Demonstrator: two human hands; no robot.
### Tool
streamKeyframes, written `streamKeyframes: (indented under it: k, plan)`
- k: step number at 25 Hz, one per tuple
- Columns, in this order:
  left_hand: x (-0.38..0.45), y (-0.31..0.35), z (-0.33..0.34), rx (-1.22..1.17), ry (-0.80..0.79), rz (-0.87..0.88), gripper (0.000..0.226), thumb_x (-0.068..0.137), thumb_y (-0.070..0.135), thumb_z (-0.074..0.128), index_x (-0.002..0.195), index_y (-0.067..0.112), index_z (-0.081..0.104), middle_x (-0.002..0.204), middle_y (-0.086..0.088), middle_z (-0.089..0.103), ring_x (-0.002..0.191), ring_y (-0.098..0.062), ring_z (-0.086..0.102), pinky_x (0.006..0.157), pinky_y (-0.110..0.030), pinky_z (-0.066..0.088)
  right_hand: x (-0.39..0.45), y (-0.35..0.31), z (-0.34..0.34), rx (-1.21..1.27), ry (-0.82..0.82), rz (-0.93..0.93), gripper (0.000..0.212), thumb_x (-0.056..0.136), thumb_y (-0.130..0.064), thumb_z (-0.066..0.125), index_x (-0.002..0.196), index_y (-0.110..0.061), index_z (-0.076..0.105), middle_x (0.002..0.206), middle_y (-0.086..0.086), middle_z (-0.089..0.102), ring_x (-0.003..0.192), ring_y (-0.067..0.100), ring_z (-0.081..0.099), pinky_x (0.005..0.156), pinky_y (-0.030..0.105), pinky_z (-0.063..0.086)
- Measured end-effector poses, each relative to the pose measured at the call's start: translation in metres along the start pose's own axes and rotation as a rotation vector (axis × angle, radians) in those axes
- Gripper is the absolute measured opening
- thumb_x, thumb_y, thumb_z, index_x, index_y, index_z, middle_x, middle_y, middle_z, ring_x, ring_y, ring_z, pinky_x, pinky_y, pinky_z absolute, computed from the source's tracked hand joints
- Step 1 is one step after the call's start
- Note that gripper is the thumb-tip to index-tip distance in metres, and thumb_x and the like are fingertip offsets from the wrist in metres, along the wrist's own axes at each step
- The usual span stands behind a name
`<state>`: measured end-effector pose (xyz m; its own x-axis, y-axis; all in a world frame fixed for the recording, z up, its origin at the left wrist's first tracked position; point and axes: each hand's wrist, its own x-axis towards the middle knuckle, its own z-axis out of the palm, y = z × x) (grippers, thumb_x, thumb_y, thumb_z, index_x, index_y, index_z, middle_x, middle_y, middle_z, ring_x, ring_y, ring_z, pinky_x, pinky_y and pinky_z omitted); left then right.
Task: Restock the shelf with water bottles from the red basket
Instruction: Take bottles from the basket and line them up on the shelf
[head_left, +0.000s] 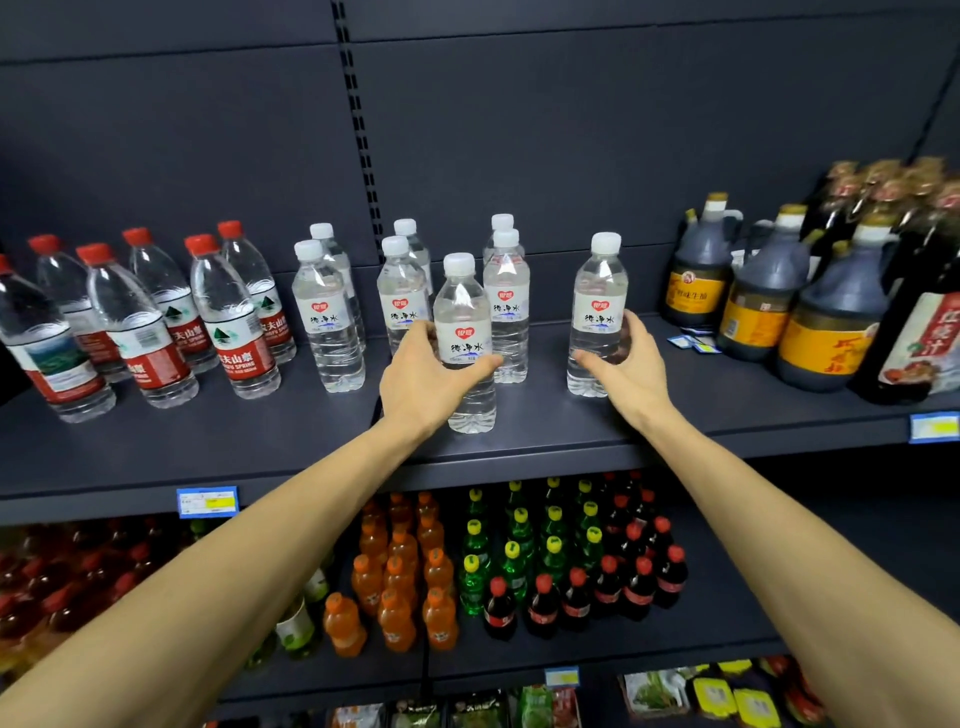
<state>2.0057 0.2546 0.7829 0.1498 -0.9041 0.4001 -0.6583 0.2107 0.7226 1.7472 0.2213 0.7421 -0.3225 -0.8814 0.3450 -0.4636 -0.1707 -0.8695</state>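
Both arms reach up to the dark shelf (291, 441). My left hand (423, 376) is wrapped around the lower body of a clear, white-capped water bottle (462, 312) that stands upright near the shelf's front edge. My right hand (631, 366) grips a second white-capped water bottle (600, 296) further right, also upright on the shelf. Behind them stand several more of the same white-capped bottles (506, 291) in short rows. The red basket is not in view.
Red-capped water bottles (228, 322) fill the shelf's left part. Dark sauce jugs (763, 296) crowd the right end. Bare shelf lies between the right bottle and the jugs. Orange, green and cola bottles (519, 561) stand on the shelf below. Blue price tags (208, 501) hang on the edges.
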Motion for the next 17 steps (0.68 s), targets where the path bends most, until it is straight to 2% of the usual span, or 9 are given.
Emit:
streamKeyframes:
  k: [2, 4, 9, 14, 17]
  plan:
    - [0.002, -0.002, 0.002, 0.004, -0.014, -0.005, 0.075, 0.059, 0.079, 0.077, 0.113, 0.035, 0.052, 0.109, 0.021, 0.069, 0.102, -0.006, 0.066, 0.091, -0.038, 0.053, 0.002, 0.002, 0.009, -0.016, 0.040, -0.001, 0.070, 0.071, -0.050, 0.084, 0.131, -0.027, 0.056, 0.124, -0.005, 0.066, 0.113, 0.017, 0.064, 0.096, 0.035, 0.050]
    - [0.004, -0.003, 0.003, 0.016, -0.045, -0.004, 0.074, 0.062, 0.078, 0.077, 0.115, 0.034, 0.049, 0.110, 0.021, 0.068, 0.104, -0.009, 0.067, 0.092, -0.039, 0.053, 0.008, 0.000, 0.017, -0.008, 0.044, -0.004, 0.063, 0.077, -0.041, 0.084, 0.131, -0.023, 0.056, 0.123, -0.004, 0.068, 0.114, 0.018, 0.064, 0.093, 0.032, 0.049]
    - [0.011, -0.005, 0.003, 0.077, -0.100, 0.025, 0.074, 0.068, 0.075, 0.075, 0.117, 0.029, 0.046, 0.113, 0.013, 0.070, 0.106, -0.017, 0.068, 0.090, -0.042, 0.053, 0.040, -0.002, 0.034, -0.024, -0.019, 0.043, 0.066, 0.084, -0.035, 0.081, 0.137, -0.014, 0.049, 0.128, 0.003, 0.067, 0.119, 0.025, 0.062, 0.095, 0.032, 0.047]
    - [0.017, -0.010, 0.002, 0.067, -0.112, 0.030, 0.073, 0.069, 0.072, 0.077, 0.121, 0.031, 0.045, 0.114, 0.015, 0.071, 0.106, -0.015, 0.068, 0.092, -0.040, 0.054, 0.071, 0.001, 0.044, -0.088, -0.018, 0.090, 0.066, 0.083, -0.039, 0.081, 0.137, -0.016, 0.050, 0.132, 0.010, 0.060, 0.124, 0.030, 0.056, 0.098, 0.036, 0.043]
    - [0.019, -0.012, 0.002, 0.055, -0.103, 0.031, 0.079, 0.070, 0.072, 0.078, 0.130, 0.031, 0.044, 0.118, 0.016, 0.070, 0.109, -0.014, 0.067, 0.093, -0.038, 0.053, 0.082, 0.004, 0.049, -0.109, -0.019, 0.094, 0.065, 0.082, -0.039, 0.082, 0.134, -0.015, 0.051, 0.132, 0.009, 0.060, 0.123, 0.031, 0.057, 0.098, 0.038, 0.045]
